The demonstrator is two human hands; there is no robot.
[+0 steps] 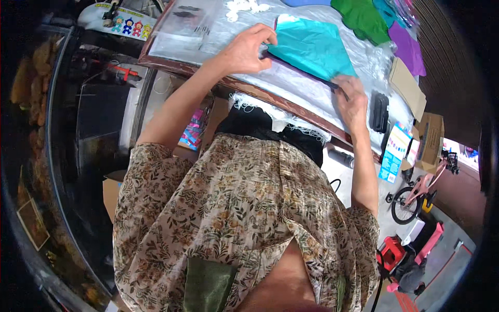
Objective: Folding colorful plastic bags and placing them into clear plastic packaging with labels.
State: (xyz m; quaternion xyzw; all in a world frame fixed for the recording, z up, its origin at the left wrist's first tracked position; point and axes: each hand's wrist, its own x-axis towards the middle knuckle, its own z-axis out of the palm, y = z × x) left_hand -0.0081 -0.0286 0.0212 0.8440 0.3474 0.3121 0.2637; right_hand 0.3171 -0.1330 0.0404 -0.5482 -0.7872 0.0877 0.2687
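A shiny turquoise foil sheet (pixel 312 44) lies on the plastic-covered table in front of me, with a narrow dark purple edge (pixel 301 72) along its near side. At the sheet's left corner, my left hand (pixel 250 49) has its fingers curled against it, with the thumb lower, by the dark edge. My right hand (pixel 351 101) is closed at the near right corner, its fingers bent around the sheet's edge and slightly blurred. What lies under the fingertips is partly hidden.
Green foil (pixel 364 21) and purple foil (pixel 408 47) pieces lie at the far right of the table. A black case (pixel 380 113) sits right of my right hand, near cardboard (pixel 408 86). White string (pixel 244 8) lies far left. A pink bicycle (pixel 416 190) stands on the floor.
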